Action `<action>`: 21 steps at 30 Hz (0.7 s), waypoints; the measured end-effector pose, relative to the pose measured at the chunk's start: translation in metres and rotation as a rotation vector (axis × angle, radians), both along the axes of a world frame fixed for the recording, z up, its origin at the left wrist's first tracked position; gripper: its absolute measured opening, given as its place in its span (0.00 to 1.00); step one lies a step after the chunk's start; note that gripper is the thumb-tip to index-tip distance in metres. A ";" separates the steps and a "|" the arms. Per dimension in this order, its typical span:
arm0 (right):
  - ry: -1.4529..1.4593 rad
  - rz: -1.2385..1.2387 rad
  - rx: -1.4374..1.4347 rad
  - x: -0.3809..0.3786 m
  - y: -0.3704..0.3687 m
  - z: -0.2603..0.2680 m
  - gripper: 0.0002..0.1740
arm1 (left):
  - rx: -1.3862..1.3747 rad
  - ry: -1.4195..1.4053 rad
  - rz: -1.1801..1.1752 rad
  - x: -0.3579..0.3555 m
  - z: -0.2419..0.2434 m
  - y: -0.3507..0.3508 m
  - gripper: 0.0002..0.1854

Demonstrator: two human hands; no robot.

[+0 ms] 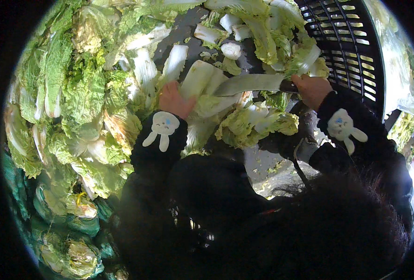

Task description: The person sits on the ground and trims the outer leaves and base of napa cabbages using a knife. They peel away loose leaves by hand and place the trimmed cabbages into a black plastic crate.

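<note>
My right hand (312, 91) grips the dark handle of a large kitchen knife (250, 84). Its broad blade points left, and the tip lies against pale napa cabbage leaves (201, 78). On the left side of those leaves, my left hand (176, 100) holds them with the fingers pressed down; its fingertips are partly hidden. Just below the blade is a frilly yellow-green clump of cabbage leaves (259, 122). A cut white cabbage stem end (231, 51) lies beyond the knife.
Loose cabbage leaves (84, 87) are heaped along the left. A black slatted plastic crate (350, 52) stands at upper right. Cabbages in green net bags (70, 253) lie at lower left. Leaf scraps dot the grey floor (263, 164), and clear plastic sheeting (402, 80) hangs beyond the crate.
</note>
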State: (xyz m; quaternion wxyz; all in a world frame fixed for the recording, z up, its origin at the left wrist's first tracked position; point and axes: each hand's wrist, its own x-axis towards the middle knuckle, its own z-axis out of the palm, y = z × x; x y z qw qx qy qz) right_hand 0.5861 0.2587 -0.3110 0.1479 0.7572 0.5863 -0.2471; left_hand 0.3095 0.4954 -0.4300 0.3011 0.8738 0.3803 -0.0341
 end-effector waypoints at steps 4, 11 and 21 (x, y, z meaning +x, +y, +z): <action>-0.068 -0.013 -0.324 0.006 -0.011 -0.001 0.16 | 0.003 -0.106 0.066 0.000 -0.003 0.024 0.22; 0.017 -0.084 -0.038 0.009 -0.008 0.003 0.19 | 0.064 -0.334 -0.189 0.002 -0.019 0.034 0.07; -0.039 -0.054 -0.047 -0.011 0.007 -0.012 0.13 | 0.191 -0.343 -0.469 0.017 -0.001 0.006 0.12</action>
